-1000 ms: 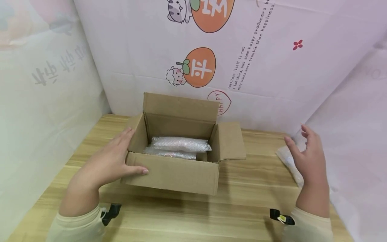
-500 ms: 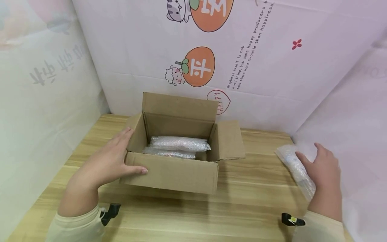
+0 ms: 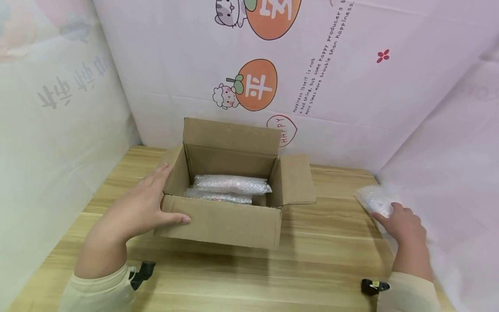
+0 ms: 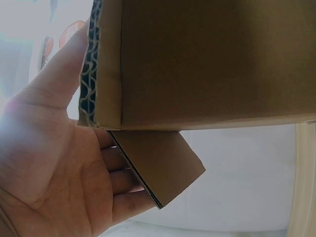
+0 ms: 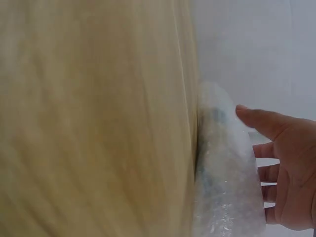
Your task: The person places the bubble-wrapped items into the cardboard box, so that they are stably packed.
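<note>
An uncovered cardboard box (image 3: 222, 225) stands on the table with its flaps folded out. My left hand (image 3: 132, 212) rests on its near left corner, thumb across the front flap and straight fingers along the left flap (image 4: 153, 163). Two bubble-wrapped packages lie inside, a rear one (image 3: 231, 184) and a front one (image 3: 222, 197) partly hidden by the front wall. At the table's right edge lies another bubble-wrapped package (image 3: 374, 201). My right hand (image 3: 405, 227) is over its near part, thumb extended and fingers spread along the far side in the right wrist view; the fingertips are hidden.
The wooden table (image 3: 323, 260) extends around the box, with bare wood between it and the right-hand package. A printed white sheet (image 3: 335, 78) rises close behind. White sheets also bound the left (image 3: 58, 151) and right (image 3: 460, 173) sides.
My right hand first moved right and toward me, then shifted slightly left and lowered onto the loose package. My left hand and the box stay where they were.
</note>
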The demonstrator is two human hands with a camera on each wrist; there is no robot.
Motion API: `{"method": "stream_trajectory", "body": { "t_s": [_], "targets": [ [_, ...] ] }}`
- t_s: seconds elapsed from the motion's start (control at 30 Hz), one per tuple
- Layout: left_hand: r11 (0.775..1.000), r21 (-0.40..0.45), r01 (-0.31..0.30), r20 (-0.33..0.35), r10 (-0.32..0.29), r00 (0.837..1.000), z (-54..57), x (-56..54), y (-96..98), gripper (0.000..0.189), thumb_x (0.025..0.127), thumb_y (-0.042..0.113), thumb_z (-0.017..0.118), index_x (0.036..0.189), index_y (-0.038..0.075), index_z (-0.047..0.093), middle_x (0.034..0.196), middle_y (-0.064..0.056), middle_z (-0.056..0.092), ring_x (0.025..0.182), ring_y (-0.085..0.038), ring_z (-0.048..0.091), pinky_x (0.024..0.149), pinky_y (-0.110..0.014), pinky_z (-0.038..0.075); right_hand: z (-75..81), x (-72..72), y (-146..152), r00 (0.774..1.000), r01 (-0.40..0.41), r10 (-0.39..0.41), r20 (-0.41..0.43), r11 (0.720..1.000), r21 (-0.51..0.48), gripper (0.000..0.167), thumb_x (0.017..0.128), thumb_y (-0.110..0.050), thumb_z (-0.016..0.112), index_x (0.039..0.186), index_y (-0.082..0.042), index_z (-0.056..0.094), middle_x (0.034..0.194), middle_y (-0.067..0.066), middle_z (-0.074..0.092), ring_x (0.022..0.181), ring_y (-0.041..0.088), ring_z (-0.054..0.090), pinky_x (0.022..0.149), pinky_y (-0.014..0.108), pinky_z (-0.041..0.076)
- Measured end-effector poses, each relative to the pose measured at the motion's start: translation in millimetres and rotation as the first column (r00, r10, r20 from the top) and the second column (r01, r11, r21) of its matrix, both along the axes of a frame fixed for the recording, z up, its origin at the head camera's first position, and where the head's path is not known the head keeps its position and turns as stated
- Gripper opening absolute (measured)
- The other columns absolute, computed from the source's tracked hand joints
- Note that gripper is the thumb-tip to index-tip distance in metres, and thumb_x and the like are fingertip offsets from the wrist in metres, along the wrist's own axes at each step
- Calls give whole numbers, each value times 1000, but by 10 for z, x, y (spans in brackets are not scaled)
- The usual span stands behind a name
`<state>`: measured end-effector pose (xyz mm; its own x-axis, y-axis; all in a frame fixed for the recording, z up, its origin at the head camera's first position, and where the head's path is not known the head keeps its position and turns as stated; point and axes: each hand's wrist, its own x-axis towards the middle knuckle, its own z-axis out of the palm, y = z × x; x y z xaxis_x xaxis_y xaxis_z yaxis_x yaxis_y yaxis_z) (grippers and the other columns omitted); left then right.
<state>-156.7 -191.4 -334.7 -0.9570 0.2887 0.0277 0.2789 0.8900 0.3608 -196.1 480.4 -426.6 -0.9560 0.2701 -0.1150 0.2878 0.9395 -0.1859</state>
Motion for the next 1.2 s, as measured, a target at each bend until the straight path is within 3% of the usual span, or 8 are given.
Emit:
{"method": "stream_trajectory", "body": {
  "t_s": [0.3, 0.6, 0.83, 1.2],
  "targets": [
    [1000, -11, -1, -2, 1, 1000, 37, 4, 10, 135, 65, 86, 61, 159, 10, 0, 166, -12, 0, 149, -44, 13, 116, -64, 20, 4, -15, 30, 998, -17, 20, 57, 999, -49, 106, 89, -69, 50, 143, 17, 19, 131, 49, 27, 111, 68, 33, 85, 73, 39],
    [1000, -20, -4, 5, 4, 1000, 45, 14, 22, 135, 65, 86, 62, 159, 9, 0, 166, -13, 1, 148, -45, 13, 116, -64, 20, 30, -3, 19, 997, -17, 21, 78, 999, -50, 107, 90, -70, 48, 143, 18, 18, 131, 50, 28, 112, 67, 35, 87, 72, 40],
    [1000, -10, -4, 3, 4, 1000, 28, 15, 10, 135, 65, 85, 62, 159, 10, 0, 166, -12, 1, 149, -44, 13, 116, -65, 20, 44, 14, -2, 999, -33, 35, 28, 998, -56, 104, 91, -69, 46, 144, 16, 19, 133, 49, 29, 113, 67, 35, 86, 72, 40],
    [1000, -13, 0, -1, 0, 1000, 23, 14, 5, 135, 65, 85, 62, 159, 8, 2, 166, -13, 2, 149, -44, 13, 117, -64, 20, 262, -10, -174, 993, -82, 76, -90, 995, -62, 99, 92, -64, 50, 146, 14, 22, 135, 47, 33, 114, 64, 38, 83, 71, 40]
  ]
}}
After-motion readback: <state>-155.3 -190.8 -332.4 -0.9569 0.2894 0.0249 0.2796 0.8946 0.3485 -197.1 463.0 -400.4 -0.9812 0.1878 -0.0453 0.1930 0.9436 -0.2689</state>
